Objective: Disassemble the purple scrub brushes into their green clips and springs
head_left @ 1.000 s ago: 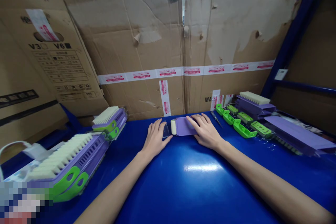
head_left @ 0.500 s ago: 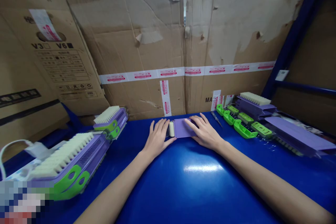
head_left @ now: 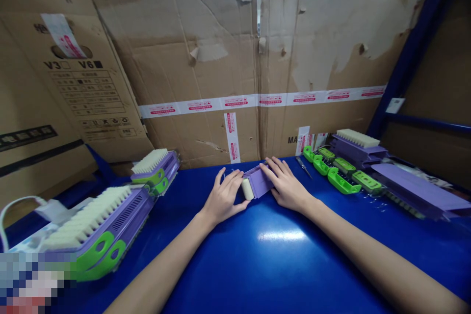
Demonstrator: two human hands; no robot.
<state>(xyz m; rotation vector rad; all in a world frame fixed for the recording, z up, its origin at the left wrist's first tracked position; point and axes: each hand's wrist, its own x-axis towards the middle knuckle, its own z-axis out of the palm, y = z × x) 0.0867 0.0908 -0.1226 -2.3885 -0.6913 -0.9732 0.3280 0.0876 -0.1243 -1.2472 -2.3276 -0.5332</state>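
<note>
A purple mop head (head_left: pixel 260 182) with a cream sponge (head_left: pixel 248 189) at its left end is tilted between my hands, just above or on the blue table. My left hand (head_left: pixel 225 199) curls around the sponge end, thumb near its lower edge and fingers at its upper edge. Across the purple body's right end lies my right hand (head_left: pixel 286 184), fingers over the top and thumb along the lower side. The slotted side of the body faces up and away. Parts of it are hidden under my right fingers.
Purple mop heads with cream ridged sponges and green clips (head_left: pixel 99 216) stand at left. At right are green clips (head_left: pixel 344 182), another sponge-topped piece (head_left: pixel 356 140) and a purple plate (head_left: pixel 419 184). A screwdriver-like tool (head_left: pixel 303 167) lies near the cardboard wall (head_left: pixel 198 73).
The mop head has turned and tilted, so its slotted side and more of the cream sponge now show. My left hand has shifted slightly with the sponge end, which has moved right and down.
</note>
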